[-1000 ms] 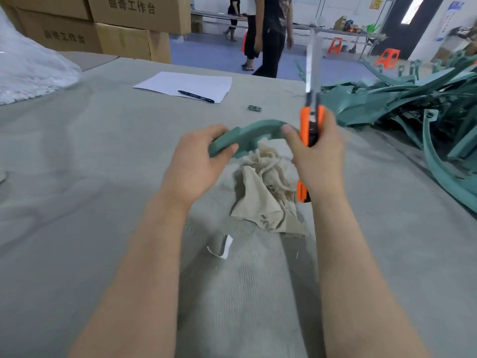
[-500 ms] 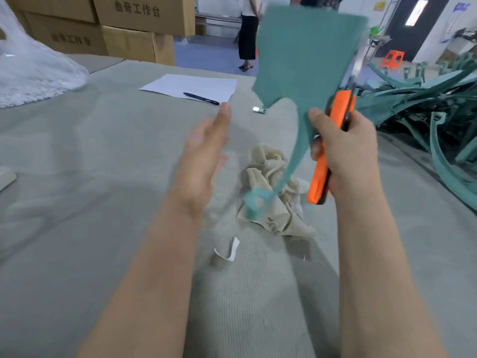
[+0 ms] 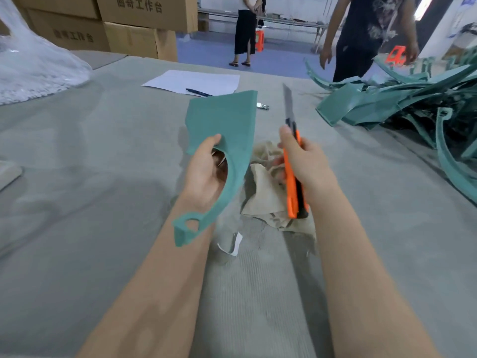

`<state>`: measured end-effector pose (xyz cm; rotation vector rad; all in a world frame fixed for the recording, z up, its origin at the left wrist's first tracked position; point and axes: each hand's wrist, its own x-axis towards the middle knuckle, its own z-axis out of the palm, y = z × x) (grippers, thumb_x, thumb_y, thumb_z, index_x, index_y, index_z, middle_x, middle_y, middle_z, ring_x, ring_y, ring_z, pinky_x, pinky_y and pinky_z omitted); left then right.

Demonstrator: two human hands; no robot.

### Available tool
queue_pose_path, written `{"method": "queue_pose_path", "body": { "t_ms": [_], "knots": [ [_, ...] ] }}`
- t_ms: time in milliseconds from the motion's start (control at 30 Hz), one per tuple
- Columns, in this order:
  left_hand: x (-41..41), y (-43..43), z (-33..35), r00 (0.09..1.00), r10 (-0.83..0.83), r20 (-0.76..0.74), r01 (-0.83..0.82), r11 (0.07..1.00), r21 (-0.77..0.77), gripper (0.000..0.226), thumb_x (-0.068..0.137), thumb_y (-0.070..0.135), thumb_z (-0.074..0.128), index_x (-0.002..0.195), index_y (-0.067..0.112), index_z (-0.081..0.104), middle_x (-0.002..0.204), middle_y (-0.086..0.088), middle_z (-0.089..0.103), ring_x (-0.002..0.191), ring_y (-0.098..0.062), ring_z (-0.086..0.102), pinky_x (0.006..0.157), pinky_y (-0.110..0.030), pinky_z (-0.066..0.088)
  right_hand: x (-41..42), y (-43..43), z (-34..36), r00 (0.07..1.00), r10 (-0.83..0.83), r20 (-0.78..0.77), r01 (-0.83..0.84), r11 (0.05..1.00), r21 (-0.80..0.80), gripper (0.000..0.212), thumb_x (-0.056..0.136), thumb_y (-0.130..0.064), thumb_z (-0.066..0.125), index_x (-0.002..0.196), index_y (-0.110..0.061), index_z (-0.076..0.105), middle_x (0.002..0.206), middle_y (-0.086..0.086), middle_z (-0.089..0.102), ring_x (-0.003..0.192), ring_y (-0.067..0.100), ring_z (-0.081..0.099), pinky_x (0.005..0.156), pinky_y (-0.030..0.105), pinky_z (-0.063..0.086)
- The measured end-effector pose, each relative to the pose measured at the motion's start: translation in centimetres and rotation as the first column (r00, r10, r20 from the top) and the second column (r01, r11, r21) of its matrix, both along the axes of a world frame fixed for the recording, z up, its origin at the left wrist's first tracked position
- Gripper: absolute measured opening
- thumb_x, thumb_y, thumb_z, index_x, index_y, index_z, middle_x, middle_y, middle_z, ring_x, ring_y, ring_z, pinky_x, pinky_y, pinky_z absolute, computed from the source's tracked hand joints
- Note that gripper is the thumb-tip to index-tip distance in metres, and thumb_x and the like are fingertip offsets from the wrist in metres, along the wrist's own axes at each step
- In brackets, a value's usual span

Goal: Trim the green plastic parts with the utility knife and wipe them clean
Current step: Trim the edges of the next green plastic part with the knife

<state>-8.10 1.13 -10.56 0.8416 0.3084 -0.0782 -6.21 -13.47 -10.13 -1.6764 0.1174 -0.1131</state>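
Note:
My left hand (image 3: 205, 174) grips a green plastic part (image 3: 227, 130) above the table, thumb on its front face and fingers behind. The part has a broad flat upper panel and a curved arm ending in a looped tab near my left wrist. My right hand (image 3: 307, 164) holds an orange utility knife (image 3: 293, 182) upright, its blade out and pointing away from me, just right of the part without touching it. A crumpled beige cloth (image 3: 265, 192) lies on the table beneath and between both hands.
A heap of green plastic parts (image 3: 402, 104) covers the table's right side. A white paper with a pen (image 3: 193, 82) lies at the far middle, and a white scrap (image 3: 232, 245) sits near my left forearm. Cardboard boxes and clear plastic film stand at left. Two people stand beyond the table.
The green part passed from my right hand's fingers into my left hand, which was open half a second ago and now grips it lower. The knife tilted upright.

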Motion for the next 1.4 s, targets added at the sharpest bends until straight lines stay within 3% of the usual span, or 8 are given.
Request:
{"method": "queue_pose_path", "body": {
  "t_ms": [167,267,467,733,867,1000,1200,1400],
  "knots": [
    [0.9,0.2,-0.6,1.000,0.020,0.005,-0.020,0.998,-0.060,0.035,0.095,0.021,0.052,0.062,0.012,0.062,0.048,0.001,0.059,0.039,-0.014,0.057,0.039,-0.016,0.043,0.3,-2.0,-0.3,0.984,-0.111,0.136,0.134,0.976,-0.170,0.050,0.097,-0.052,0.042,0.093,-0.005,0.058,0.064,0.008,0.060,0.044,0.019,0.050,0.052,0.032,0.043],
    [1.3,0.4,-1.0,0.999,0.012,0.046,-0.007,0.993,-0.116,0.052,0.094,0.018,0.054,0.043,0.015,0.064,0.057,0.002,0.060,0.052,-0.011,0.058,0.055,-0.020,0.045,0.2,-1.8,-0.6,0.973,-0.073,0.220,0.127,0.962,-0.243,0.045,0.098,-0.052,0.041,0.076,-0.017,0.059,0.058,0.006,0.055,0.043,0.014,0.049,0.044,0.023,0.040],
    [1.1,0.0,-0.4,0.997,0.074,0.030,-0.063,0.961,-0.268,0.023,0.091,0.005,0.053,0.068,0.007,0.056,0.060,-0.005,0.062,0.047,-0.014,0.062,0.047,-0.017,0.052,0.4,-1.6,-1.2,0.959,-0.042,0.282,0.143,0.927,-0.347,0.061,0.096,-0.052,0.045,0.088,0.006,0.059,0.059,0.011,0.049,0.050,0.019,0.045,0.054,0.041,0.046],
    [0.8,0.2,-0.1,0.990,0.064,0.125,-0.019,0.942,-0.334,0.007,0.085,0.017,0.071,0.087,0.014,0.065,0.075,-0.001,0.072,0.059,-0.012,0.068,0.053,-0.020,0.054,0.5,-1.5,-1.4,0.958,-0.023,0.287,0.130,0.923,-0.361,0.057,0.095,-0.052,0.047,0.082,0.001,0.060,0.059,0.007,0.048,0.050,0.016,0.046,0.057,0.044,0.049],
    [0.8,0.4,-0.2,0.989,0.044,0.141,0.001,0.952,-0.306,0.014,0.086,0.006,0.066,0.073,0.012,0.066,0.072,-0.001,0.069,0.061,-0.014,0.067,0.058,-0.023,0.054,0.6,-1.2,-1.6,0.963,0.015,0.268,0.100,0.907,-0.410,0.058,0.094,-0.053,0.047,0.078,0.002,0.054,0.059,0.010,0.048,0.050,0.019,0.046,0.053,0.037,0.042],
    [0.7,0.7,-0.3,0.992,0.041,0.121,0.000,0.948,-0.319,0.010,0.091,0.012,0.062,0.082,0.014,0.064,0.072,0.000,0.069,0.061,-0.012,0.065,0.055,-0.021,0.053,0.4,-1.2,-1.4,0.962,-0.011,0.272,0.119,0.915,-0.385,0.055,0.096,-0.052,0.045,0.083,-0.001,0.063,0.057,0.006,0.052,0.052,0.018,0.048,0.056,0.041,0.048],
    [0.6,0.9,0.0,0.994,-0.017,0.104,0.048,0.953,-0.299,0.010,0.091,0.012,0.062,0.081,0.014,0.063,0.071,0.000,0.066,0.060,-0.012,0.059,0.049,-0.017,0.050,0.3,-1.4,-1.0,0.943,-0.054,0.327,0.160,0.939,-0.306,0.047,0.099,-0.050,0.041,0.065,-0.019,0.053,0.042,-0.012,0.052,0.044,0.011,0.047,0.049,0.022,0.039],
    [0.6,0.8,-0.1,0.994,-0.089,0.067,0.104,0.959,-0.263,0.003,0.088,0.010,0.063,0.088,0.013,0.063,0.079,0.000,0.064,0.059,-0.011,0.062,0.048,-0.016,0.051,0.2,-1.2,-1.1,0.940,-0.045,0.337,0.157,0.937,-0.313,0.051,0.097,-0.051,0.043,0.065,-0.012,0.052,0.048,-0.008,0.052,0.055,0.020,0.048,0.064,0.046,0.051]
  ]
}}
